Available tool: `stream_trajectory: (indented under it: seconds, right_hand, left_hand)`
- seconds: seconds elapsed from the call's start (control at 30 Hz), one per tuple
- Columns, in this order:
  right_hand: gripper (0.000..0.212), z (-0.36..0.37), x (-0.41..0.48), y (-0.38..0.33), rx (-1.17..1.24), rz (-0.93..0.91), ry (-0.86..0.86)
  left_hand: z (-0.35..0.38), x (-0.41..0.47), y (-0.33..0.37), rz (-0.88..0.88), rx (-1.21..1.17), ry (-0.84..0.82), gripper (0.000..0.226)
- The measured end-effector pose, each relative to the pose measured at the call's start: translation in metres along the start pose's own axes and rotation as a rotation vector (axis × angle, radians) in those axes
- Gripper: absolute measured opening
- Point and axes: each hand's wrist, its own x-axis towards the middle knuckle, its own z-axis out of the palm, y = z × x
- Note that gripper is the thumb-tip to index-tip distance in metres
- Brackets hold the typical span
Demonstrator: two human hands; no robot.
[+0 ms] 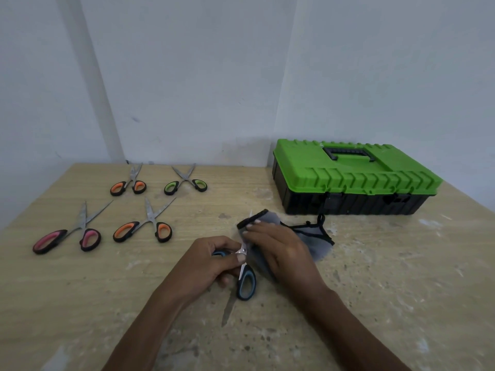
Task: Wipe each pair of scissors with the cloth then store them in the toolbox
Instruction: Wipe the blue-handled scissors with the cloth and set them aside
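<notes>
My left hand [207, 259] grips the blue-handled scissors [246, 283] near the pivot, handles toward me. My right hand [278, 246] presses the grey cloth with black trim [310, 234] around their blades, which are mostly hidden; a blade tip peeks out above the cloth. Several other scissors lie open on the table's left: pink-handled [67, 238], orange-handled [142, 230], a smaller orange pair [128, 184] and a green pair [185, 183]. The green and black toolbox [353, 178] stands at the back right with its lid down.
The worn wooden table [388, 277] meets white walls at the back, with a corner behind the toolbox. Its left edge runs close by the pink scissors.
</notes>
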Motion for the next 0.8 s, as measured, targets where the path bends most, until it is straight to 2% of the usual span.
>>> stream_trajectory:
  seconds: [0.1,0.17,0.27,0.3,0.37,0.47,0.63,0.7,0.8]
  right_hand:
    - [0.036,-0.003,0.007,0.006,-0.028,0.163,0.143]
    - [0.034,-0.007,0.003,0.001,0.015,0.179,0.189]
    - [0.029,0.000,-0.004,-0.010,-0.003,-0.004,0.038]
    - [0.030,0.005,-0.004,-0.009,-0.004,-0.013,-0.023]
    - [0.033,0.009,0.003,0.000,0.017,0.074,-0.045]
    - [0.038,0.006,0.012,0.007,0.036,0.192,0.033]
    - [0.039,0.004,0.002,0.000,0.010,0.058,-0.079]
    - [0.044,0.000,0.006,0.004,0.056,0.148,-0.063]
    - [0.039,-0.006,0.010,0.011,0.157,0.375,0.100]
  left_hand:
    - [-0.001,0.000,0.000,-0.013,-0.032,-0.002,0.005]
    - [-0.001,-0.001,0.002,-0.014,-0.029,-0.002,0.005]
    - [0.000,-0.002,0.003,0.008,0.021,-0.010,0.005]
    - [0.000,-0.002,0.002,0.012,0.031,-0.010,0.005]
    - [0.002,-0.002,0.001,0.005,0.017,-0.004,0.004]
    - [0.003,-0.003,0.001,0.002,-0.002,0.000,0.006]
    - [0.001,-0.002,0.001,0.007,0.014,0.002,0.007]
    - [0.003,-0.003,0.001,0.008,0.012,-0.006,0.007]
    - [0.004,-0.002,0.002,-0.001,-0.006,-0.008,0.006]
